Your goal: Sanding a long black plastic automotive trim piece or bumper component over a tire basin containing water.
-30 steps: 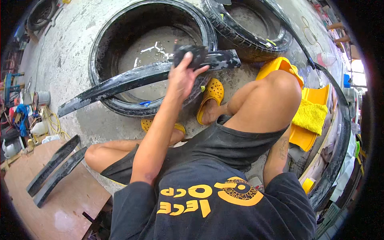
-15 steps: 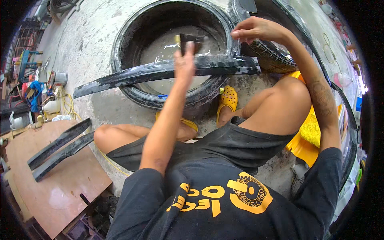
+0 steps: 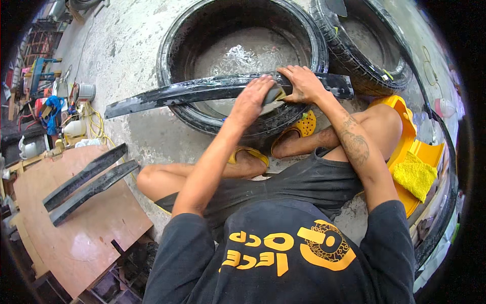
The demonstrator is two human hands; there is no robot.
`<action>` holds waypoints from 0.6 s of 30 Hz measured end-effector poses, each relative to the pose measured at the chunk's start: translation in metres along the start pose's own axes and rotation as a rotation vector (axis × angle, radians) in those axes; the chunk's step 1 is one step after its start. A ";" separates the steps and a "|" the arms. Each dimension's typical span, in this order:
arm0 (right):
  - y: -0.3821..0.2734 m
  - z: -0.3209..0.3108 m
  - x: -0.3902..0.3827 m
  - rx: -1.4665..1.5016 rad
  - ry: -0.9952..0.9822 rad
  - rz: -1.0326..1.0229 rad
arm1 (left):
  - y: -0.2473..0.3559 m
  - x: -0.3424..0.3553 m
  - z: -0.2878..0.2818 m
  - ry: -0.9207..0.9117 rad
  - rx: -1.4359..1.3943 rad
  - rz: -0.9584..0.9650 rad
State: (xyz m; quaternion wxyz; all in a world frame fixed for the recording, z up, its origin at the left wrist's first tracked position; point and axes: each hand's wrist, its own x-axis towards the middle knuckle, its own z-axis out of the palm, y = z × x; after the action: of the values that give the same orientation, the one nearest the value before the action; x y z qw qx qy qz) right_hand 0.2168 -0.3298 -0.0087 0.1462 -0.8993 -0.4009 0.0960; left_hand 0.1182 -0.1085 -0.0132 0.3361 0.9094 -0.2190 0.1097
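Note:
A long, wet black strip [image 3: 147, 102] with pale patches lies across the top of a tyre [image 3: 164, 71] holding water. My left hand [image 3: 249, 101] is closed on a small dark pad [image 3: 274, 93] with a pale edge, pressed to the strip. Just right of it, my right hand [image 3: 302, 85] grips the strip, fingers curled over its far edge and thumb near the pad.
A second tyre [image 3: 341, 53] stands at back right. My crossed legs and yellow clogs [image 3: 307, 123] are below. Plywood [image 3: 81, 243] with two dark pieces [image 3: 86, 176] lies left, near cords and tools. A yellow bin [image 3: 428, 152] with a cloth [image 3: 414, 181] sits right.
My right hand has come up from my side, passed through the air, and descended onto the strip. My left hand with the pad has shifted slightly along the strip. The view has shifted.

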 end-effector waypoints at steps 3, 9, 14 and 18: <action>-0.005 -0.006 -0.004 0.037 -0.010 0.013 | -0.034 -0.038 -0.057 0.002 0.101 -0.128; -0.009 -0.002 0.003 -0.002 -0.010 0.004 | 0.003 -0.013 -0.003 0.097 0.108 -0.150; -0.004 -0.005 -0.004 0.000 -0.025 0.027 | -0.022 -0.034 -0.051 0.057 0.192 -0.212; -0.004 -0.003 -0.002 0.012 0.007 0.014 | -0.011 -0.033 -0.041 0.099 0.233 -0.332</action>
State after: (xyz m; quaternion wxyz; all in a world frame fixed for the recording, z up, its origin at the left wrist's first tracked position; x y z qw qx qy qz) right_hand 0.2134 -0.3292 -0.0043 0.1525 -0.9015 -0.3934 0.0963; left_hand 0.0921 -0.0637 -0.0002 0.2524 0.9593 -0.0352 0.1218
